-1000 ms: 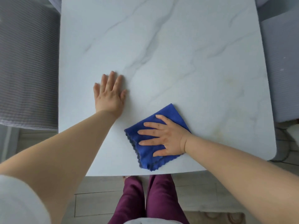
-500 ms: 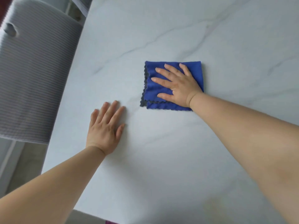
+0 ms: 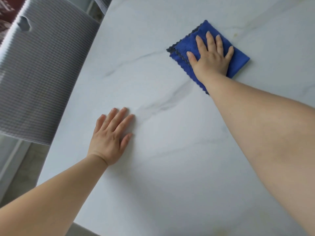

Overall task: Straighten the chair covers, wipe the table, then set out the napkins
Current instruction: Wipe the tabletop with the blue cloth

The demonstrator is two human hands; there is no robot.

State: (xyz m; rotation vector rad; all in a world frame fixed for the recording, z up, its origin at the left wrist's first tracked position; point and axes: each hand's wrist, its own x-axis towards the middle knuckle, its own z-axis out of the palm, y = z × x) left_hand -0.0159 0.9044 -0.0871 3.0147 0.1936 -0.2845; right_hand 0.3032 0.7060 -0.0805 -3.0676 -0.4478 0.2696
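Count: one white marble-patterned table, one blue cloth, two hands, one chair with a grey ribbed chair cover fully in view, plus a sliver of a second grey ribbed cover at the top edge.

Right hand: flat, palm down, fingers straight and spread, pressing on the blue cloth. No fingers curl round the fabric. The cloth is folded, with dark scalloped edging along its left side, and lies on the far part of the tabletop, right of centre. The hand and wrist cover its middle; blue shows on all sides of the hand.

Left hand: flat, palm down, fingers straight and close together, resting directly on the bare tabletop near the table's left edge. It holds nothing. It is well apart from the cloth.

Surroundings: the grey ribbed chair cover sits just beside the left edge of the table; a small hole shows near its upper part. A faint yellowish mark lies on the tabletop just beyond the cloth's far right. Grey veins run across the surface between the two hands. Pale floor shows at lower left. Both forearms cross the near part of the table and hide some of it.
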